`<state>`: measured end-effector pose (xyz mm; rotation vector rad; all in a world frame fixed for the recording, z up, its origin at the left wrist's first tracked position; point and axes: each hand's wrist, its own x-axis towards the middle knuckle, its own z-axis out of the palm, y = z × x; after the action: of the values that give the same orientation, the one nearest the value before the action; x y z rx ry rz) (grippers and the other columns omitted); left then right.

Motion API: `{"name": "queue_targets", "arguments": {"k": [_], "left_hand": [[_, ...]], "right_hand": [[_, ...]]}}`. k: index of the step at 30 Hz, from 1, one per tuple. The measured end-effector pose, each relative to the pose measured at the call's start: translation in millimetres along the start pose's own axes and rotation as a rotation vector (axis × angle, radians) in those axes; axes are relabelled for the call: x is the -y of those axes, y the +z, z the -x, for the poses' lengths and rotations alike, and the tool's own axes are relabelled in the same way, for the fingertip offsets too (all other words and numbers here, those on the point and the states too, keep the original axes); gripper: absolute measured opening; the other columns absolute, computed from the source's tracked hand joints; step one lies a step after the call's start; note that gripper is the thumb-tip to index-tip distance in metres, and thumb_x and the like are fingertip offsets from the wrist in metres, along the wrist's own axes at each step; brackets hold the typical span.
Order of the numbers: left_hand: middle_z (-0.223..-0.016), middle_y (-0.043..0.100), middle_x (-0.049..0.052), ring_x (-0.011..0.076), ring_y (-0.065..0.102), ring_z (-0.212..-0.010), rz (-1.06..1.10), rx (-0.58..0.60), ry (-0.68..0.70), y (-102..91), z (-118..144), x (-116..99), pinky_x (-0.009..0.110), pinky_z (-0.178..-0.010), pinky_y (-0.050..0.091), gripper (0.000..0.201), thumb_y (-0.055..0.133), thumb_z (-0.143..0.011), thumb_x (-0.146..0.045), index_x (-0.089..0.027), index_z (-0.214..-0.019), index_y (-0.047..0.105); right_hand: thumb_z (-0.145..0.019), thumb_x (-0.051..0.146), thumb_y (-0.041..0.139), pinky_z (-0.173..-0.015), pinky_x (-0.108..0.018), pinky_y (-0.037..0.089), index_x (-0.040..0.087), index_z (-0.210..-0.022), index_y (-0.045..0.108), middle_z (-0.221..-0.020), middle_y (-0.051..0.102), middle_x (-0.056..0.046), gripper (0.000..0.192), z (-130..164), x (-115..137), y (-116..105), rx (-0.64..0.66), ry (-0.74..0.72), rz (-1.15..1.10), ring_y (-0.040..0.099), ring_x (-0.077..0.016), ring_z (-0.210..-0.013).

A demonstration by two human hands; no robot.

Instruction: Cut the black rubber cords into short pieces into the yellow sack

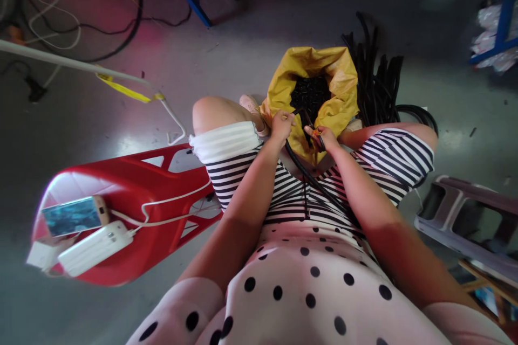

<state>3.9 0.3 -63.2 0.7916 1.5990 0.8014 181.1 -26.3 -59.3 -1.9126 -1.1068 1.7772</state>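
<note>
I sit with a yellow bag (340, 78) on the floor between my knees, filled with small black pieces (311, 92). My left hand (281, 124) pinches the end of a black tube (307, 175) at the bag's near rim. That tube runs back across my striped lap. My right hand (321, 137) grips an orange-handled tool (317, 133) against the same tube, just right of the left hand. Whether the tool's jaws touch the tube is hidden by my fingers.
A bundle of long black tubes (376, 86) lies behind the bag at right. A red plastic stool (162, 188) at left carries a phone (75, 215) and a white power bank (95, 248). A grey stool (465, 215) lies at right. Cables (133, 21) cross the far floor.
</note>
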Motion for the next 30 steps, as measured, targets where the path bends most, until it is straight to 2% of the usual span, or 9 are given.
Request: {"name": "queue_targets", "arguments": {"k": [3,6,11,17,23,30], "left_hand": [[-0.074,0.064,-0.006,0.0055,0.039,-0.046,0.087,-0.070,-0.050,-1.9,2,-12,0.020,-0.050,0.031,0.015,0.063,-0.104,-0.019,-0.023,-0.093,0.053],[-0.076,0.067,-0.004,0.0063,0.043,-0.050,0.100,-0.032,0.005,-3.3,4,-19,0.020,-0.051,0.033,0.013,0.065,-0.103,-0.020,-0.023,-0.095,0.056],[-0.076,0.068,-0.003,0.0076,0.048,-0.053,0.073,0.052,0.079,-3.5,4,-21,0.021,-0.054,0.038,0.010,0.071,-0.101,-0.023,-0.023,-0.099,0.061],[-0.074,0.068,-0.003,0.0091,0.052,-0.056,0.024,0.108,0.118,-2.8,6,-22,0.024,-0.059,0.042,0.014,0.077,-0.098,-0.027,-0.023,-0.098,0.063],[-0.072,0.067,-0.003,0.0116,0.064,-0.070,0.029,0.114,0.105,-2.6,11,-27,0.022,-0.069,0.050,0.013,0.071,-0.098,-0.014,-0.021,-0.093,0.062],[-0.069,0.066,-0.003,0.0126,0.066,-0.071,0.019,0.109,0.110,-3.1,11,-27,0.022,-0.071,0.052,0.014,0.072,-0.097,-0.015,-0.022,-0.091,0.061]], "right_hand": [[-0.092,0.082,0.078,-0.049,-0.029,0.044,0.026,-0.087,0.050,-0.063,0.057,0.003,0.063,5,5,-2,0.030,-0.039,-0.015,0.055,-0.0164,-0.052],[-0.102,0.070,0.073,-0.056,-0.030,0.045,0.026,-0.090,0.051,-0.070,0.059,0.001,0.050,14,10,-4,0.047,-0.087,0.060,0.059,-0.0185,-0.062],[-0.100,0.072,0.071,-0.061,-0.029,0.045,0.027,-0.090,0.047,-0.077,0.059,0.000,0.052,29,14,-3,0.038,-0.145,0.169,0.058,-0.0196,-0.071],[-0.101,0.073,0.068,-0.060,-0.028,0.046,0.028,-0.088,0.045,-0.072,0.056,0.001,0.052,28,16,-1,0.019,-0.098,0.149,0.057,-0.0196,-0.068],[-0.099,0.076,0.069,-0.059,-0.028,0.046,0.028,-0.088,0.044,-0.070,0.054,0.002,0.055,24,14,-1,-0.001,-0.080,0.152,0.056,-0.0190,-0.066],[-0.098,0.078,0.067,-0.060,-0.027,0.045,0.028,-0.091,0.045,-0.075,0.056,0.002,0.056,18,9,-3,-0.034,-0.077,0.145,0.059,-0.0182,-0.069]]}}
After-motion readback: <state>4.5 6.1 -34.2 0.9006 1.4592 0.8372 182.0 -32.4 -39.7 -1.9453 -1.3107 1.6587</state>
